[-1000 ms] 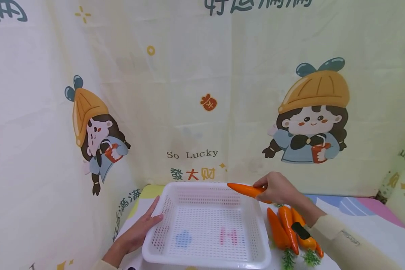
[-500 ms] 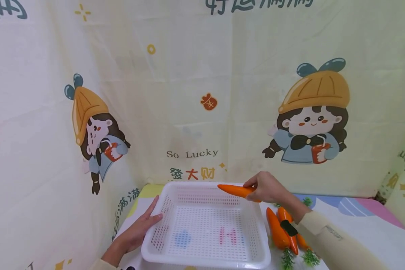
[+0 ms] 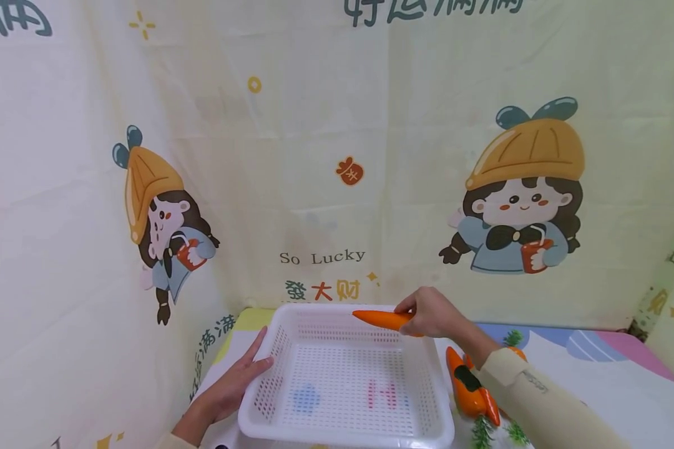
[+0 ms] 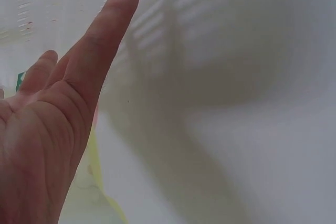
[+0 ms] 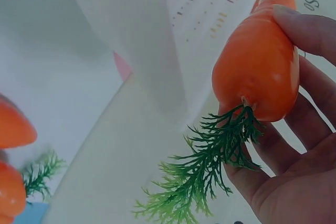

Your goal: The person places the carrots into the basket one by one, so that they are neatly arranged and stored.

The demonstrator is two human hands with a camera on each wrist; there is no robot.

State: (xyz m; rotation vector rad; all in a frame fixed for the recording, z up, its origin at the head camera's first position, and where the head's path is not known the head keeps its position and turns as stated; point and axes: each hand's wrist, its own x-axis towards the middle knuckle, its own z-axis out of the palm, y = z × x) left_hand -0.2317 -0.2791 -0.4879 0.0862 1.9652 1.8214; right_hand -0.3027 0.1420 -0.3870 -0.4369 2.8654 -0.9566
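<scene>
My right hand (image 3: pixel 434 313) grips an orange carrot (image 3: pixel 379 319) over the far right rim of a white plastic basket (image 3: pixel 345 439); its thin tip points left. In the right wrist view, the carrot (image 5: pixel 257 69) has a green leafy top (image 5: pixel 210 156), and thumb and fingers lie round its body. My left hand (image 3: pixel 230 383) rests against the basket's left side with fingers extended, as the left wrist view also shows the hand (image 4: pixel 63 87) with straight fingers. No carrot lies inside the basket. Several other carrots (image 3: pixel 468 399) lie right of it, partly hidden under my right forearm.
The white table (image 3: pixel 606 399) extends to the right, with a blue and pink far edge (image 3: pixel 573 340). Behind it hangs a cream cloth (image 3: pixel 314 206) with printed cartoon figures, and the cloth also covers the left side close to my left arm.
My right hand has carried the carrot left, from beyond the basket's right corner to over its far rim. My left hand and the basket stay in place.
</scene>
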